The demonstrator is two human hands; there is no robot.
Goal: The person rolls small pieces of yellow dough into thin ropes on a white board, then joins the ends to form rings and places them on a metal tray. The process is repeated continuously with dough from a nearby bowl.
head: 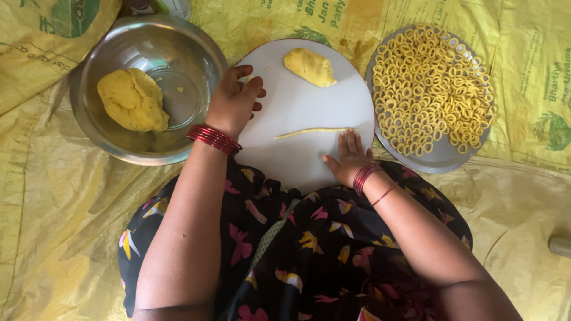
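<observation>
Dough strip (pixel 310 132), thin and yellow, lies across the middle of a round white board (pixel 297 160). Right hand (pixel 350 156) rests flat on the board, fingers stretched out, fingertips at the strip's right end; it grips nothing. Left hand (pixel 233 100) sits at the board's left edge, fingers curled in; cannot tell whether it holds a bit of dough. Red bangles on both wrists. Flattened dough piece (pixel 310 66) lies on the far side of the board, well apart from the strip. Steel bowl (pixel 196 53) stands just left of the board, a big dough lump (pixel 133 99) inside against its left wall. Steel plate (pixel 443 157) to the right, touching or just beside the board, heaped with small yellow dough rings (pixel 431 89). Everything sits on a yellow printed sheet (pixel 59 196) spread over the floor. Dark floral dress (pixel 309 261) covers the person's lap at the bottom.
</observation>
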